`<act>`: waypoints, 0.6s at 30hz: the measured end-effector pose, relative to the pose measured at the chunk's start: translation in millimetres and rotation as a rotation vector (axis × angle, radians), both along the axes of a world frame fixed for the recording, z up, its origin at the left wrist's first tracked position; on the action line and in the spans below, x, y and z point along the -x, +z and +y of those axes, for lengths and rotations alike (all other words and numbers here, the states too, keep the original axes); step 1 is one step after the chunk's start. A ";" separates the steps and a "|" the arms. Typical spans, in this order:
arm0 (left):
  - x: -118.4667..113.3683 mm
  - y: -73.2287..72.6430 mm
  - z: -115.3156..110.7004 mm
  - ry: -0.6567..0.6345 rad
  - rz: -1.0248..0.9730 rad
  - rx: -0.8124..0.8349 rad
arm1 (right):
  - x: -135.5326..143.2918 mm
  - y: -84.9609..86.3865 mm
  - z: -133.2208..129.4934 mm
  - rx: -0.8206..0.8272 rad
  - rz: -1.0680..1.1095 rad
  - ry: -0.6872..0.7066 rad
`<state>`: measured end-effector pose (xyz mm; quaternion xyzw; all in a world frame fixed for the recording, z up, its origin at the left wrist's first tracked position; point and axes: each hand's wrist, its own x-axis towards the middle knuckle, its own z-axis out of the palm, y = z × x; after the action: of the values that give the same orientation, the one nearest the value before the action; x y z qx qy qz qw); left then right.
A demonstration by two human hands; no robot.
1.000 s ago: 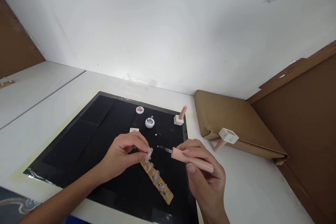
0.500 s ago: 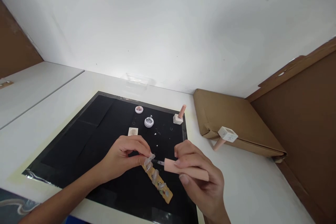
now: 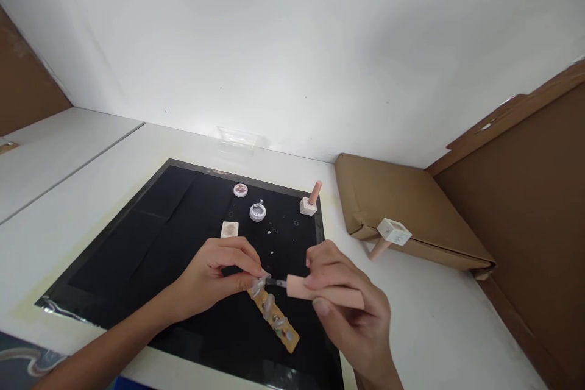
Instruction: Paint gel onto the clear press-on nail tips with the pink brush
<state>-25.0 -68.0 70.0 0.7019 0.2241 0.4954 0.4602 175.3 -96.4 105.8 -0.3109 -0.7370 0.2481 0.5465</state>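
Observation:
My left hand [image 3: 233, 268] is closed, thumb and forefinger pinching the upper end of a yellowish strip [image 3: 290, 341] that carries several clear, glossy false nails [image 3: 269, 304]. Between the fingers of my right hand [image 3: 350, 311] is a nail polish brush [image 3: 320, 291] by its pale pink cap. Its dark bristles point left and meet the false nail at my left fingertips, or come very close to it. Beyond my left hand lies a square cream-coloured bottle [image 3: 230, 230], partly hidden by that hand.
On the black mat [image 3: 150, 213] are a round white pot [image 3: 258, 212], a small round container [image 3: 240, 190] and a polish bottle [image 3: 308, 205] with a pink cap. Another bottle [image 3: 394, 232] leans upside down against a cardboard box [image 3: 411, 201]. A clear tray [image 3: 237, 140] stands by the wall.
The brush tip has shifted slightly left and lies more level against the false nail. Both hands stay nearly in place; the whole view has shifted a little.

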 end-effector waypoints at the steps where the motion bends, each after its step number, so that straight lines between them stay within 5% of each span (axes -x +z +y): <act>1: -0.4 0.8 -0.1 0.013 0.010 -0.001 | 0.2 0.2 0.0 0.003 -0.021 0.001; 5: -1.9 2.9 -0.5 0.042 0.035 -0.017 | 0.3 0.0 0.6 0.018 -0.020 -0.100; 9: -2.3 2.6 -0.6 0.048 0.047 -0.030 | -0.4 -1.0 1.2 0.028 -0.019 0.003; 13: -2.4 2.0 -0.4 0.073 0.088 -0.041 | -1.9 -3.3 0.8 0.050 -0.024 -0.104; 18: -2.5 1.4 0.0 0.075 0.086 -0.070 | -1.9 -3.4 0.9 0.059 -0.027 -0.017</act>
<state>-22.5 -68.0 71.4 0.7292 0.2524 0.4891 0.4065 177.2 -95.5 102.4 -0.3365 -0.7340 0.2610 0.5291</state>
